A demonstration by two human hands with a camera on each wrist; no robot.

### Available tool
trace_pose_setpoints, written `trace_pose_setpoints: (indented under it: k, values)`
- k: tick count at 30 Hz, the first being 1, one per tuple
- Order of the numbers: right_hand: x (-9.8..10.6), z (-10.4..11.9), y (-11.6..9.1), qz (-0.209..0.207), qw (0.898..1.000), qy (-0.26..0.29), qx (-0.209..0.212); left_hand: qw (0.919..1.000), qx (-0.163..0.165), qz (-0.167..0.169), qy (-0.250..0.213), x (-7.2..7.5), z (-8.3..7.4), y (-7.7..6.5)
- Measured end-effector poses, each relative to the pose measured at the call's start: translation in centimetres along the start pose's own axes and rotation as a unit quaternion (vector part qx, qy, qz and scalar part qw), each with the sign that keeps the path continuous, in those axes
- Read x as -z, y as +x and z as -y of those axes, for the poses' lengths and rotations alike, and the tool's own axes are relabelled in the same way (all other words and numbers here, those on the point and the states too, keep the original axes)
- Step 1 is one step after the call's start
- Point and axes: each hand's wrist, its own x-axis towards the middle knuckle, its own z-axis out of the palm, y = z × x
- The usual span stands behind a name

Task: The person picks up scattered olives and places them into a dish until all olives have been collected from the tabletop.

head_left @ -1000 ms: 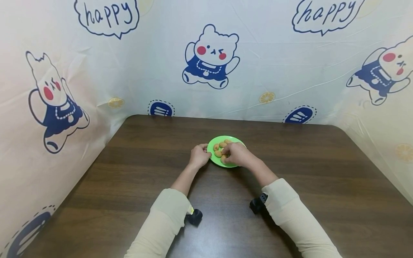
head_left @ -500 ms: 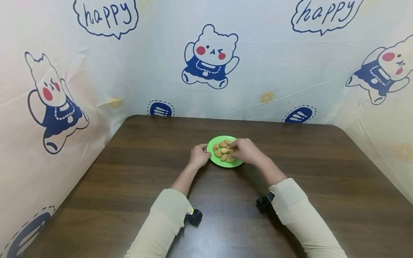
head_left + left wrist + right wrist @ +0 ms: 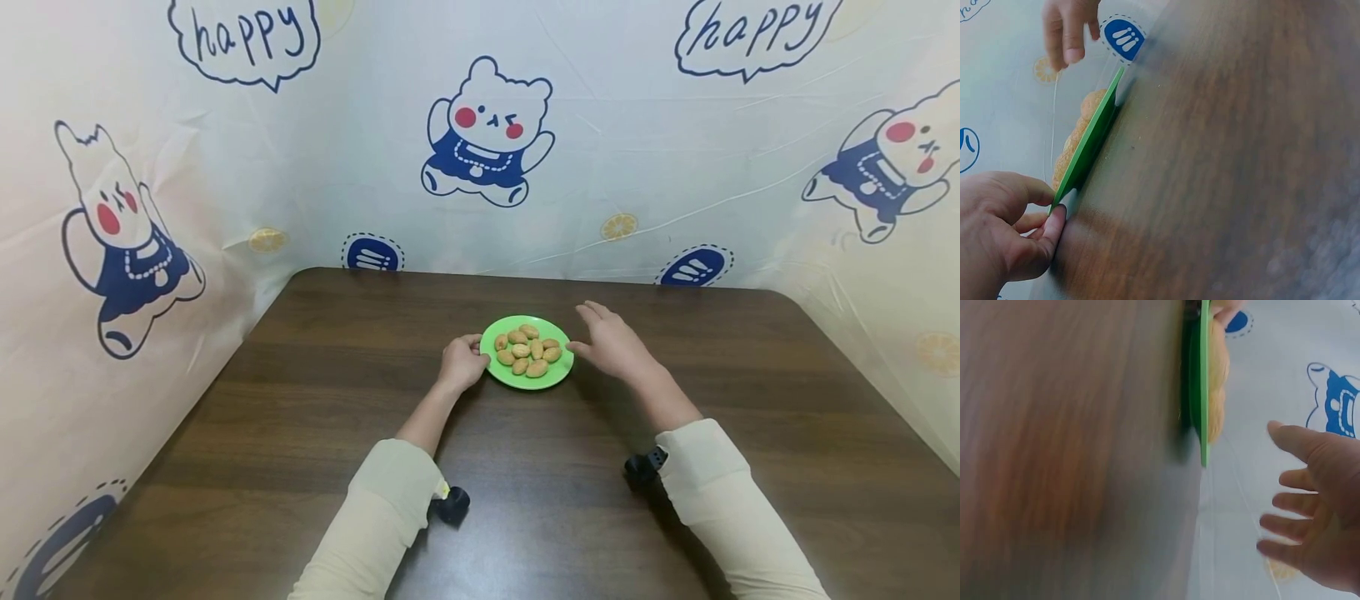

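A round green plate point(image 3: 525, 383) rests on the table, bearing several small tan, nut-like pieces point(image 3: 521, 351) spread in one layer. My left hand point(image 3: 462, 365) pinches the plate's left rim; in the left wrist view its thumb and fingers point(image 3: 1040, 190) grip the edge from both sides. Off the plate's right side, my right hand point(image 3: 615, 343) has its fingers spread and holds nothing. The right wrist view has this hand point(image 3: 1329, 506) apart from the plate rim point(image 3: 1204, 425), thumb and fingers extended.
The brown wooden table point(image 3: 315, 417) reaches back to a pale cloth point(image 3: 637, 150) printed with cartoon bears. A black wrist camera point(image 3: 453, 507) sits under the left sleeve and another black camera point(image 3: 643, 469) under the right sleeve.
My right hand has drawn off the pieces to the plate's right and its fingers have spread, uncovering the whole layer. The left hand keeps its hold on the rim.
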Motion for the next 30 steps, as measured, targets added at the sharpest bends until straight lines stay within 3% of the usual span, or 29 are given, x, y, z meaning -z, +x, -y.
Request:
trace_pose_setpoints:
  k: [7, 23, 30]
  values:
    - [0.5, -1.6, -0.6, 0.037, 0.997, -0.030, -0.066, 1.0000, -0.001, -0.003, 0.005, 0.0, 0.0, 0.0]
    - [0.2, -2.2, -0.9, 0.060, 0.994, -0.043, -0.085, 0.9998, -0.001, 0.006, 0.016, 0.1, -0.2, -0.1]
    - [0.0, -2.5, -1.1, 0.073, 0.992, -0.039, -0.092, 0.9940, -0.019, 0.032, 0.103, 0.0, -1.5, -0.6]
